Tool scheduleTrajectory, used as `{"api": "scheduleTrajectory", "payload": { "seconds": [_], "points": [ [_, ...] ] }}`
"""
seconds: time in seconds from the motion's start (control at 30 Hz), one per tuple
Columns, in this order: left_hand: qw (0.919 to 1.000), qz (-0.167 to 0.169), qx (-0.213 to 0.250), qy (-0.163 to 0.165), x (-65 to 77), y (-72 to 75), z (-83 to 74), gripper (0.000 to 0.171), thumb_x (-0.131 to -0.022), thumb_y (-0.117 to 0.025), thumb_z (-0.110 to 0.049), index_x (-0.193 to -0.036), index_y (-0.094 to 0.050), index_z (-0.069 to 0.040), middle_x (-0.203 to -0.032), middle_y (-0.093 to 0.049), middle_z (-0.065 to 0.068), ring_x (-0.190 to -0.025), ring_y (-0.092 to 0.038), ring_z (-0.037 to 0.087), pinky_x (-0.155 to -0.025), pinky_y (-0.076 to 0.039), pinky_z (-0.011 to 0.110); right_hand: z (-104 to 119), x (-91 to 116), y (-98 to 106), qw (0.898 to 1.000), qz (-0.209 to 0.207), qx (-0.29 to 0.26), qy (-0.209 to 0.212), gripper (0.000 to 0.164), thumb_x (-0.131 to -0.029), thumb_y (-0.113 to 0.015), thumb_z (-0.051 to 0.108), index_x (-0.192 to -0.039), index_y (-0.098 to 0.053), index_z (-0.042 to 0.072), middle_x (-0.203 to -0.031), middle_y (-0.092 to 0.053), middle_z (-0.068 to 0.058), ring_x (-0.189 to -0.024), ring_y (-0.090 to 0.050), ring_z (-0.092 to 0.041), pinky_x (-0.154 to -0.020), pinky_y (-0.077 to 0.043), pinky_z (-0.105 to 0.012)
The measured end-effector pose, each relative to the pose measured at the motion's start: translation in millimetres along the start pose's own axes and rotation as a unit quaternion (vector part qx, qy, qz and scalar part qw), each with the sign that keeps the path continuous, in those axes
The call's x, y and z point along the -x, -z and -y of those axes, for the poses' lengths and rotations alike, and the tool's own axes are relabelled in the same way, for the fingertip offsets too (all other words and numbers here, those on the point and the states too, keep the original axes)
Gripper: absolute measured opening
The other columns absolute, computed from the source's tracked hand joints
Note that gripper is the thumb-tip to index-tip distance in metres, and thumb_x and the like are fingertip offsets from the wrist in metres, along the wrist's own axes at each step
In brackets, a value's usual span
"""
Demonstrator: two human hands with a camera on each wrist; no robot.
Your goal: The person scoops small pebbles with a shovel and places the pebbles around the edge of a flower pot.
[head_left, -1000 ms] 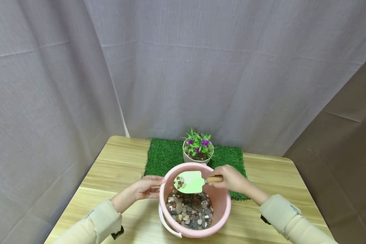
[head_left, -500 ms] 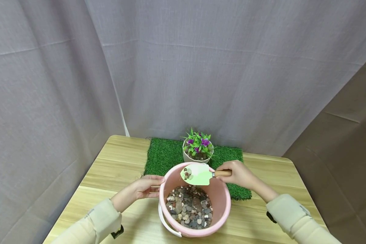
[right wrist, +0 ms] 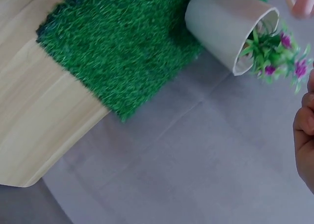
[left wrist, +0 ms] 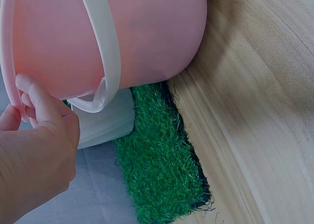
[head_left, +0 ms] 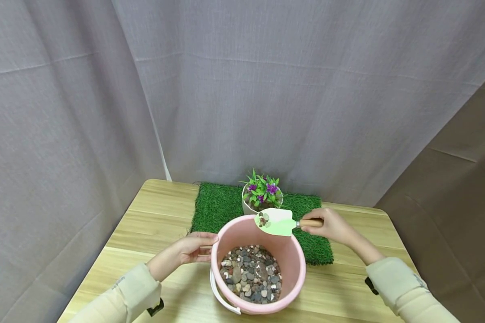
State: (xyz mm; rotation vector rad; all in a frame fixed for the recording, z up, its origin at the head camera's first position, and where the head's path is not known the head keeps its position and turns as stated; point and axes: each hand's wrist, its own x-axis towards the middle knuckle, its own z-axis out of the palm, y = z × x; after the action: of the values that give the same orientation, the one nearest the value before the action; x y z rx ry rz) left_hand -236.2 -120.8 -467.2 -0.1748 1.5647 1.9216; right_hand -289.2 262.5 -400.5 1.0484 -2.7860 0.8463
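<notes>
A pink bucket with a white handle stands on the table, with many pebbles lying in its bottom. My left hand pinches the bucket's rim at its left side; in the left wrist view, thumb and fingers of the hand close on the rim. My right hand grips the wooden handle of a pale green trowel. The blade is over the bucket's far rim and carries a few small stones near its tip. Only the edge of the right hand shows in the right wrist view.
Behind the bucket, a white flowerpot with purple flowers stands on a green artificial grass mat. The wooden table ends at grey curtains at the back and sides.
My right hand has carried the trowel with its stones up and to the right, from over the bucket's inside to its far rim. The left hand has stayed at the rim.
</notes>
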Motion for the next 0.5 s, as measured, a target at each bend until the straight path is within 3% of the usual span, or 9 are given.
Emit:
{"api": "scheduleTrajectory", "payload": {
  "seconds": [0.27,0.5],
  "points": [
    [1.0,0.002,0.002,-0.004,-0.9,-0.5,0.7,0.023,-0.093,-0.057,-0.013,-0.113,-0.06,-0.003,-0.079,-0.066,-0.002,-0.071,-0.063,0.007,-0.07,-0.061,0.019,-15,6,8,1.0,-0.024,0.011,-0.016,0.015,-0.075,-0.076,0.009,-0.088,-0.072,0.002,-0.074,-0.068,-0.002,-0.059,-0.048,0.006,-0.048,-0.049,-0.016],
    [1.0,-0.001,0.003,-0.001,-0.6,0.2,0.6,0.023,-0.092,-0.059,-0.014,-0.112,-0.06,-0.003,-0.08,-0.066,-0.001,-0.072,-0.064,0.008,-0.071,-0.061,0.02,-30,10,16,0.999,-0.032,0.004,-0.042,0.014,-0.077,-0.075,0.007,-0.089,-0.072,0.001,-0.082,-0.072,-0.011,-0.066,-0.057,0.005,-0.055,-0.055,-0.018]
  ]
}}
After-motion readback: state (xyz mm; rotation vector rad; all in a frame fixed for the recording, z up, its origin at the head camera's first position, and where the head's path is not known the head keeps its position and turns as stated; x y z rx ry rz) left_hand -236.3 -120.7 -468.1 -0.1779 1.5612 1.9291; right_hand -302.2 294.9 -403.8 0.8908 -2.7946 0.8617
